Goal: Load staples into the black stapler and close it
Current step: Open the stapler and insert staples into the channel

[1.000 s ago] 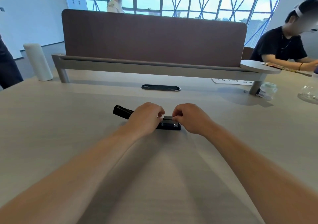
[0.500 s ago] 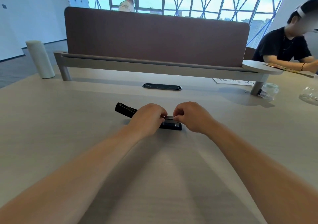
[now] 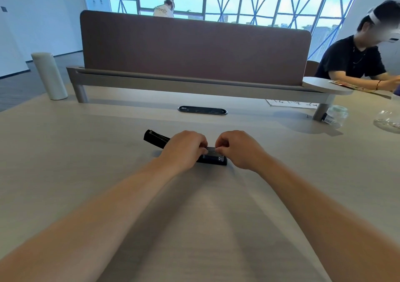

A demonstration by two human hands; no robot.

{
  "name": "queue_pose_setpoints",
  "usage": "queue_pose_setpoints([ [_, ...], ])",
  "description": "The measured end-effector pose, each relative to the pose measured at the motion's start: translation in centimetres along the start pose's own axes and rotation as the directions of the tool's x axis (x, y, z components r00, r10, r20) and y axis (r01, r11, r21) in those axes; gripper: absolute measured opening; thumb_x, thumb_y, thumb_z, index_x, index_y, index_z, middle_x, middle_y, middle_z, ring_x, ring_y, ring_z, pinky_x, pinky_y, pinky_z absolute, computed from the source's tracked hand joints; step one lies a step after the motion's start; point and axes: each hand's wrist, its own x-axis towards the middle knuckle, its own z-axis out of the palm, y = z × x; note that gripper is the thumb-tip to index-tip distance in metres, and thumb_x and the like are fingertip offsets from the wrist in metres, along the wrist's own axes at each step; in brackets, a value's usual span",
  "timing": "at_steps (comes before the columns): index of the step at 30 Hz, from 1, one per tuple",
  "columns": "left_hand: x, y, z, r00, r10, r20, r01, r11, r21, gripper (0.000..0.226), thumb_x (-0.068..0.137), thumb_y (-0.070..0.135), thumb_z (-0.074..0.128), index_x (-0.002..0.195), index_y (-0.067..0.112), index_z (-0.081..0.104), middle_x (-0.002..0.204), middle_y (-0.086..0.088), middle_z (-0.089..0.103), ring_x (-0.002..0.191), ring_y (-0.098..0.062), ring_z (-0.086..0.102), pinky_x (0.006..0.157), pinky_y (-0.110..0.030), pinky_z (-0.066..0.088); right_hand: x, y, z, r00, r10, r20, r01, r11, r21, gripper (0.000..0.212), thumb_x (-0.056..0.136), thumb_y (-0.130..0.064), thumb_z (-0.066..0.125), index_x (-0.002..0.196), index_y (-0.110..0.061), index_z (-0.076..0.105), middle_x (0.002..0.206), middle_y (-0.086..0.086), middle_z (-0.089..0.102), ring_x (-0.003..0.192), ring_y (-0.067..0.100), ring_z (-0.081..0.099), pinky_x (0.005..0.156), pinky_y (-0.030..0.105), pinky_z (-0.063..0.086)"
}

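The black stapler point(image 3: 214, 160) lies on the pale wooden table point(image 3: 86, 151), opened out flat, its top arm point(image 3: 156, 138) stretching back to the left. A thin silvery strip of staples point(image 3: 211, 149) sits just above the stapler's front part. My left hand point(image 3: 184, 149) covers the stapler's middle and pinches the strip's left end. My right hand point(image 3: 240, 149) pinches its right end with curled fingers. Whether the strip rests in the channel is hidden by my fingers.
A brown divider screen point(image 3: 194, 47) on a grey rail crosses the table behind. A black cable slot point(image 3: 202, 110) lies just beyond the stapler. A white cylinder point(image 3: 49, 75) stands far left. A plastic jar point(image 3: 335, 116), a clear container point(image 3: 388, 119) and a seated person point(image 3: 355, 60) are at right.
Both hands stay on the stapler; my fingertips have closed slightly on the staple strip. The camera view has shifted a little.
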Motion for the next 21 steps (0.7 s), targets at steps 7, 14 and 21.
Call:
queue_pose_setpoints([
  [7, 0.23, 0.08, -0.26, 0.999, 0.001, 0.032, -0.002, 1.000, 0.016, 0.017, 0.089, 0.029, 0.062, 0.100, 0.020, 0.071, 0.091, -0.001, 0.069, 0.077, -0.018, 0.054, 0.065, -0.031, 0.040, 0.16, 0.17, 0.10, 1.000, 0.008, 0.002, -0.008, 1.000, -0.006, 0.005, 0.089, -0.024, 0.063, 0.084, -0.026, 0.065, 0.084, -0.005, 0.064, 0.078, 0.016, 0.059, 0.059, 0.025, 0.039],
  [14, 0.33, 0.11, -0.21, 0.999, 0.005, 0.042, -0.007, 1.000, 0.028, 0.017, 0.089, 0.029, 0.061, 0.095, 0.021, 0.074, 0.087, -0.002, 0.070, 0.075, -0.020, 0.057, 0.064, -0.031, 0.041, 0.12, 0.06, 0.45, 0.999, 0.030, -0.030, -0.030, 0.999, -0.014, 0.006, 0.089, -0.023, 0.064, 0.087, -0.022, 0.070, 0.085, -0.003, 0.066, 0.079, 0.018, 0.061, 0.063, 0.028, 0.042],
  [21, 0.29, 0.14, 0.09, 1.000, -0.005, 0.026, 0.004, 0.999, 0.048, 0.015, 0.088, 0.029, 0.062, 0.094, 0.021, 0.073, 0.086, -0.001, 0.068, 0.076, -0.020, 0.058, 0.063, -0.031, 0.040, -0.05, 0.15, 0.53, 0.998, 0.046, -0.035, -0.046, 0.999, -0.011, 0.007, 0.088, -0.024, 0.064, 0.087, -0.021, 0.071, 0.086, -0.001, 0.068, 0.080, 0.019, 0.062, 0.063, 0.029, 0.043],
])
